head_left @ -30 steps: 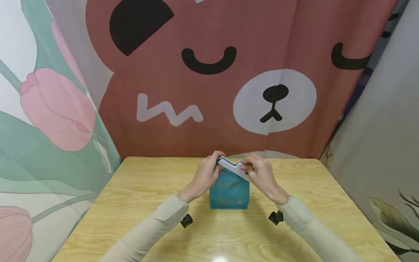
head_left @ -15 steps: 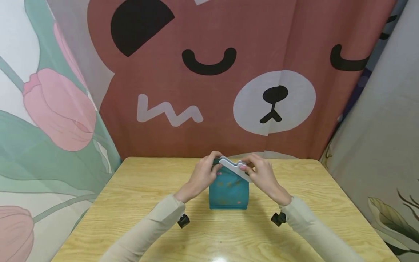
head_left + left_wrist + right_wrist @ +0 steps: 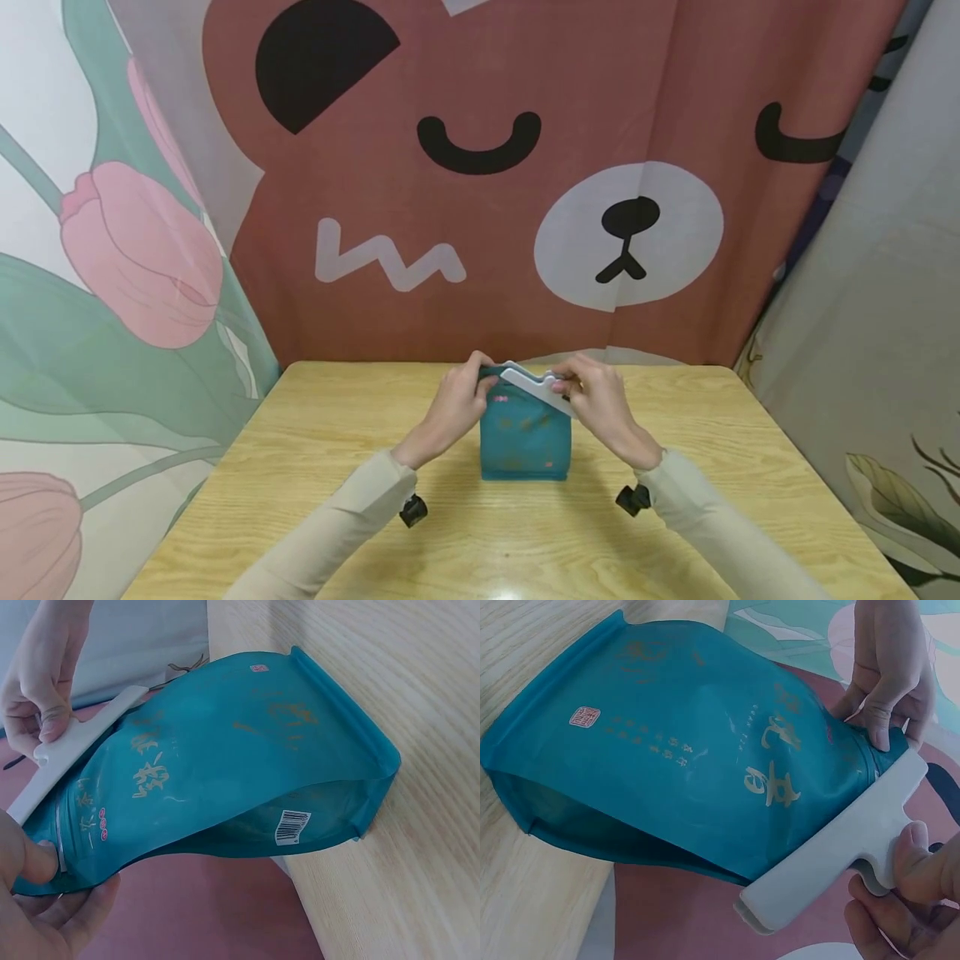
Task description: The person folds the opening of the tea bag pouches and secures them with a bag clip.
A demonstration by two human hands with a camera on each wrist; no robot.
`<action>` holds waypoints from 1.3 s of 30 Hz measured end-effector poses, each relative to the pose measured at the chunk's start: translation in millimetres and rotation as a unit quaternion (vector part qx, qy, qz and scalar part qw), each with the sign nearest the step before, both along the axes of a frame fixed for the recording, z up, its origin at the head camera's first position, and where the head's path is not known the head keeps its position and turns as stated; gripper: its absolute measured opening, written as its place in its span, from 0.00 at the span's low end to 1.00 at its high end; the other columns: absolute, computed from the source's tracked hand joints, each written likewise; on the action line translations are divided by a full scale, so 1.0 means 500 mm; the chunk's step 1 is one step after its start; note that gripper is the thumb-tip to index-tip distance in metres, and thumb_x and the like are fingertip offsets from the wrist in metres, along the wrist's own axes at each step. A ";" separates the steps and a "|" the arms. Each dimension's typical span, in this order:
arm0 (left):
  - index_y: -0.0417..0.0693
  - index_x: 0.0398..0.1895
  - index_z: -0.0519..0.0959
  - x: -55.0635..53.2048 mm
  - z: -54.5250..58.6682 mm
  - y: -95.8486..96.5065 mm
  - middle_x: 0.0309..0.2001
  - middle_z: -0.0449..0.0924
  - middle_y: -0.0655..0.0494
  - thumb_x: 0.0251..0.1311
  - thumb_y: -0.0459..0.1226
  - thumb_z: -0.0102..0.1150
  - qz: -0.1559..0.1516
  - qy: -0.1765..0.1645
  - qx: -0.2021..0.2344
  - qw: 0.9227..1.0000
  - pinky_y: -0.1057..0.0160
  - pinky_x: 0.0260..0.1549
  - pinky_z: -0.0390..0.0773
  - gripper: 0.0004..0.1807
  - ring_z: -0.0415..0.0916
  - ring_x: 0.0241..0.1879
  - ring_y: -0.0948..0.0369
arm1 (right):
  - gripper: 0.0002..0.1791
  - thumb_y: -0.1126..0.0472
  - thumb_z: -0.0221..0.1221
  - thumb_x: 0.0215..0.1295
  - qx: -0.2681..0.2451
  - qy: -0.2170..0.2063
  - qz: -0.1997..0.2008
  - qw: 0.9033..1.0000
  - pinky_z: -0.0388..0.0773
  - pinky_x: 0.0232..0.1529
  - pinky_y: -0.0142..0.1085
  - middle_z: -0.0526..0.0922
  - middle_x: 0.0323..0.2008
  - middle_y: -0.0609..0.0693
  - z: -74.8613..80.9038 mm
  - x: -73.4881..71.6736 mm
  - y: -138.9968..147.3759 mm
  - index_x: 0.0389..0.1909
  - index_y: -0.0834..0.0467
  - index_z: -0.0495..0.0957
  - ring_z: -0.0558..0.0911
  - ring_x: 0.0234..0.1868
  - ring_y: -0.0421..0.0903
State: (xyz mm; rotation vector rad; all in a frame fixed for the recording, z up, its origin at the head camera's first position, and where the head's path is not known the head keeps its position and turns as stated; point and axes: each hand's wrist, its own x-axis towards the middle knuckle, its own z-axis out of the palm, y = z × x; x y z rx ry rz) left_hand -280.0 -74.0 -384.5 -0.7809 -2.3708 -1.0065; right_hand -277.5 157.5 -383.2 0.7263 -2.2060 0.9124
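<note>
A teal pouch (image 3: 525, 442) with gold characters stands upright on the table. My left hand (image 3: 453, 404) pinches its top left corner, thumb on the near face in the left wrist view. A white bag clip (image 3: 534, 388) lies aslant over the pouch's top, its left end higher than its right. My right hand (image 3: 603, 407) grips the clip by its notched tab, thumb and fingers on either side in the right wrist view. Some teal top edge shows between the clip's left end and my left fingers. A barcode (image 3: 291, 827) is on the pouch's side fold.
The pouch stands on a light wood-grain table (image 3: 315, 467), toward its far edge. Behind that edge hangs a curtain (image 3: 495, 275) with a bear print. A tulip-patterned curtain (image 3: 142, 258) is at the left, and a pale curtain (image 3: 885, 317) at the right.
My left hand has slid left, away from the clip's end, baring more of the pouch's top corner. My right hand and the clip stay almost where they were.
</note>
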 end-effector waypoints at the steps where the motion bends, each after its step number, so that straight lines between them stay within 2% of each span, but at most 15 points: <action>1: 0.40 0.45 0.73 -0.001 0.000 -0.001 0.34 0.82 0.50 0.69 0.28 0.55 -0.003 0.000 0.001 1.000 0.66 0.21 0.71 0.05 0.72 0.23 0.63 | 0.03 0.72 0.68 0.58 0.000 0.002 0.000 1.000 0.77 0.23 0.34 0.85 0.31 0.50 0.001 0.000 0.000 0.32 0.62 0.86 0.82 0.26 0.43; 11: 0.42 0.43 0.75 -0.003 -0.001 -0.006 0.32 0.82 0.52 0.69 0.31 0.57 0.005 0.000 0.004 1.000 0.66 0.23 0.72 0.03 0.73 0.24 0.64 | 0.05 0.68 0.69 0.58 0.000 -0.005 -0.005 1.000 0.75 0.23 0.34 0.83 0.32 0.49 -0.002 0.001 0.000 0.36 0.61 0.85 0.79 0.26 0.40; 18: 0.41 0.41 0.77 -0.006 -0.001 -0.006 0.31 0.83 0.51 0.68 0.31 0.59 0.008 0.013 0.016 1.000 0.66 0.22 0.71 0.03 0.73 0.23 0.65 | 0.05 0.70 0.69 0.57 -0.012 0.024 -0.010 1.000 0.74 0.22 0.34 0.84 0.31 0.51 -0.007 -0.001 -0.003 0.35 0.61 0.85 0.77 0.24 0.41; 24: 0.41 0.41 0.77 -0.009 -0.003 -0.007 0.31 0.83 0.51 0.67 0.31 0.60 0.007 0.012 0.019 1.000 0.66 0.21 0.69 0.03 0.71 0.21 0.65 | 0.04 0.72 0.68 0.58 -0.019 0.030 -0.017 0.999 0.73 0.21 0.33 0.84 0.30 0.51 -0.011 -0.004 -0.005 0.33 0.61 0.84 0.80 0.23 0.43; 31: 0.41 0.41 0.77 -0.008 -0.004 -0.010 0.31 0.83 0.52 0.68 0.31 0.59 0.005 0.000 0.023 1.000 0.67 0.21 0.70 0.03 0.72 0.22 0.66 | 0.04 0.70 0.68 0.59 -0.019 0.018 -0.017 1.000 0.74 0.21 0.34 0.85 0.32 0.51 -0.010 -0.004 -0.006 0.34 0.60 0.85 0.80 0.24 0.42; 39: 0.41 0.41 0.79 -0.008 -0.004 -0.010 0.30 0.83 0.54 0.67 0.32 0.60 0.005 0.011 0.020 1.000 0.67 0.20 0.70 0.03 0.70 0.20 0.67 | 0.06 0.68 0.69 0.57 -0.018 -0.007 -0.008 1.000 0.78 0.26 0.36 0.84 0.33 0.50 -0.007 -0.001 -0.003 0.36 0.61 0.84 0.81 0.29 0.42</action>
